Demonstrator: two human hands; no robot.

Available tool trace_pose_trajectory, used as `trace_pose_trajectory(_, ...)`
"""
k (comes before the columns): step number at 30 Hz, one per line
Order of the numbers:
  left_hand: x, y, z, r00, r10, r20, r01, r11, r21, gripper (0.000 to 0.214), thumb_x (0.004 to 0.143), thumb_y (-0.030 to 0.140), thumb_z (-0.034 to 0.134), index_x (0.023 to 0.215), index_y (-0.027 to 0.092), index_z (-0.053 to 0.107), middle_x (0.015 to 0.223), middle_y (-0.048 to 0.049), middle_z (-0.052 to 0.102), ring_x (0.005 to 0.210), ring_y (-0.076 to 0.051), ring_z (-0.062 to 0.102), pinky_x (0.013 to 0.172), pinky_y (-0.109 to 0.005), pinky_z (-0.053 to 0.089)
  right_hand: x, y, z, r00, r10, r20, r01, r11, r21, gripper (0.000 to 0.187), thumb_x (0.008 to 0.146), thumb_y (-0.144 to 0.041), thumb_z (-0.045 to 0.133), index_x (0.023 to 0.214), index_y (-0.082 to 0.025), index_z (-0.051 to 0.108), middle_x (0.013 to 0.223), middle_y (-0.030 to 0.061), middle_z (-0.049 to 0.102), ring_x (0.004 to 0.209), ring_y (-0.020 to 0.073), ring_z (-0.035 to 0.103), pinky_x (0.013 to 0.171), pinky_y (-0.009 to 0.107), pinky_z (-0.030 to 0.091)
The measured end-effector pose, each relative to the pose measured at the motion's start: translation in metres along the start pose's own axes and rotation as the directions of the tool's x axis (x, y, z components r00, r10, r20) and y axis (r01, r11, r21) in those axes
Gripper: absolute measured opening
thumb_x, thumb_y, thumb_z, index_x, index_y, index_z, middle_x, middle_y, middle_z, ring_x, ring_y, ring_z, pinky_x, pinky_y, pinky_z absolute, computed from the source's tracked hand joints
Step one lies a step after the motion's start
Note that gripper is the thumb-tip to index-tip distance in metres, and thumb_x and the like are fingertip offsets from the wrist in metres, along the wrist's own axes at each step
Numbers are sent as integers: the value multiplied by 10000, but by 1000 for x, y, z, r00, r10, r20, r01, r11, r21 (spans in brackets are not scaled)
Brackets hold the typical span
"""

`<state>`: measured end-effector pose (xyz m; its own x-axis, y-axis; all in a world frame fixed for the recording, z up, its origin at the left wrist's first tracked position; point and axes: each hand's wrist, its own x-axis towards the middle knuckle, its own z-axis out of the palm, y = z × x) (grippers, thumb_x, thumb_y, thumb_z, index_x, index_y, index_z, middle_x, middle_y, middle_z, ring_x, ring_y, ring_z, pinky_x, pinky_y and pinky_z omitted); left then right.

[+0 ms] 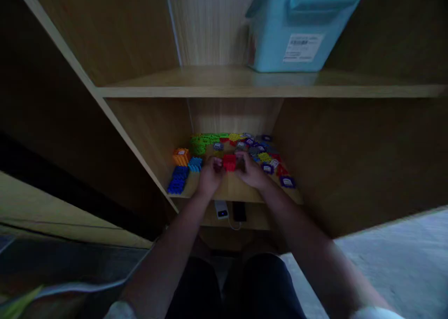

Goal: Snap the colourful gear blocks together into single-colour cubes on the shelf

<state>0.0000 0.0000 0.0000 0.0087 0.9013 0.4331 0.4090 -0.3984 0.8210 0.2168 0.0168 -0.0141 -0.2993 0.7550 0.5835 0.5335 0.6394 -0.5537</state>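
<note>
Both of my arms reach into a wooden shelf compartment. My left hand [210, 175] and my right hand [252, 170] are closed from either side on a red block piece [229, 162] held just above the shelf board [229, 192]. Behind and around it lie several small toy blocks: a green cluster [205, 142], a yellow one [264, 157], purple ones [287, 182]. To the left stand an orange block [181, 156] and a row of blue blocks [178, 179]. The picture is dim and slightly blurred.
A light blue plastic box [297, 30] with a white label stands on the upper shelf [210, 86]. Below the block shelf hang a white device [221, 210] and a black device [239, 211]. Wooden side walls close in the compartment. Grey floor shows at right.
</note>
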Motion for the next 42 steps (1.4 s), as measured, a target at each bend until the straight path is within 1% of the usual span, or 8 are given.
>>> trace_pose_trajectory(7, 0, 0, 0, 1000, 17, 3, -16, 1000, -19, 249, 864, 46, 725, 1025, 216, 639, 984, -29, 730, 906, -186, 708, 861, -323, 560, 0, 0, 3, 999, 7, -42, -6, 1000, 13, 501, 952, -257, 681, 1423, -238, 510, 1389, 173, 699, 1280, 321, 700, 1136, 559, 571)
trace_pose_trajectory(11, 0, -1, 1, 1000, 28, 3, -28, 1000, -12, 248, 865, 62, 740, 1031, 217, 643, 982, -27, 729, 895, -184, 710, 845, -316, 561, 0, 0, 3, 999, 6, -44, -5, 1000, 23, 499, 960, -281, 694, 1423, -242, 510, 1377, 170, 704, 1258, 321, 709, 1122, 558, 582)
trace_pose_trajectory(19, -1, -2, 2, 999, 36, -4, -36, 999, -26, 266, 854, 46, 727, 1037, 218, 641, 978, -20, 725, 893, -179, 705, 844, -307, 559, 0, 1, 3, 999, 18, -46, -17, 1000, 19, 506, 956, -245, 690, 1430, -254, 513, 1367, 150, 708, 1252, 306, 709, 1126, 538, 577)
trace_pose_trajectory(27, 0, -2, 2, 1000, 23, 10, -23, 1000, -20, 273, 849, 39, 730, 1030, 220, 635, 961, -14, 718, 869, -178, 700, 823, -306, 551, 0, 2, 4, 999, 36, -37, -36, 999, 17, 524, 941, -243, 710, 1430, -257, 522, 1384, 149, 697, 1270, 312, 700, 1140, 546, 563)
trace_pose_trajectory(38, 0, -3, 3, 999, 35, 6, -34, 999, -25, 277, 850, 41, 738, 1036, 220, 637, 967, -18, 717, 887, -183, 702, 835, -314, 553, 0, -1, 2, 999, 19, -35, -19, 1000, -5, 513, 932, -223, 696, 1412, -243, 519, 1372, 153, 706, 1255, 306, 707, 1129, 537, 574)
trace_pose_trajectory(42, -1, -1, 2, 1000, 28, 12, -28, 999, -18, 271, 851, 46, 737, 1038, 217, 643, 977, -22, 724, 892, -182, 707, 836, -314, 557, 0, -1, 1, 999, 31, -23, -31, 1000, -4, 535, 912, -195, 703, 1416, -243, 529, 1384, 148, 705, 1288, 304, 695, 1148, 529, 564)
